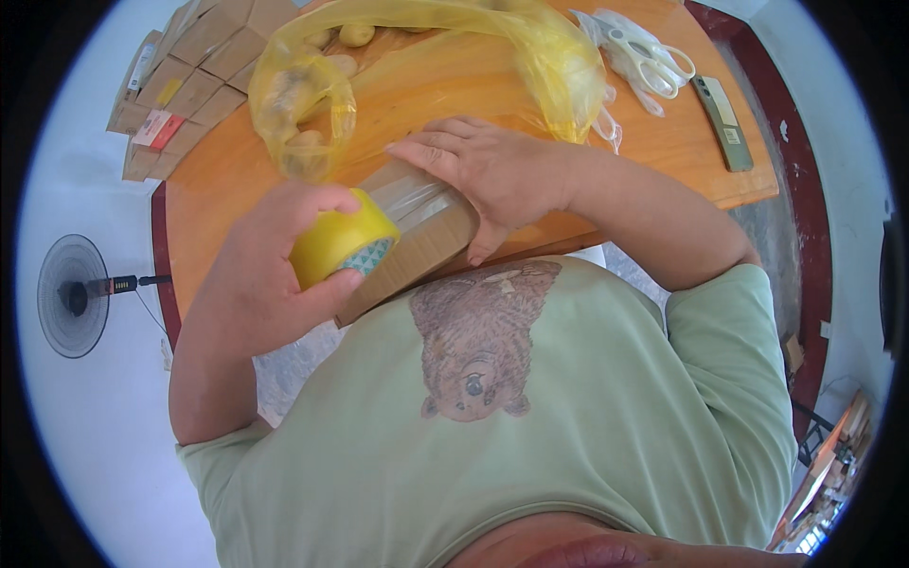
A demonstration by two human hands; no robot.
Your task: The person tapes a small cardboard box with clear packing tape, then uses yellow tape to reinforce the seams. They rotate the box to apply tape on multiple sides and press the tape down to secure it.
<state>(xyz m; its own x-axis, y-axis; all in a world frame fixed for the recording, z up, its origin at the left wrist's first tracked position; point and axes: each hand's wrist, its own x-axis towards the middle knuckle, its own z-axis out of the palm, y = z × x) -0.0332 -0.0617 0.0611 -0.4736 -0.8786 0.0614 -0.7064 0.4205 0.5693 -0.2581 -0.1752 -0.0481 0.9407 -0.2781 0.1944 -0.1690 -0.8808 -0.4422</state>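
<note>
A small brown cardboard box [431, 248] lies at the table's near edge, close to my shirt. Clear tape runs along its top. My left hand [270, 251] is closed around a thick roll of yellow tape [331, 239], thumb low and fingers over the top. The roll rests on or just above the box's left part; the exact contact is hidden. My right hand [502, 175] spans the box's right end, its fingers over the far side and its thumb down the near side, holding the box.
Stacked cardboard boxes [194, 90] stand at the far left of the wooden table [417, 80]. A yellow plastic bag [559, 71] with round pale items [356, 35] spreads across the back. White-handled scissors [653, 62] and a phone [722, 123] lie at right. A fan [74, 295] is at left.
</note>
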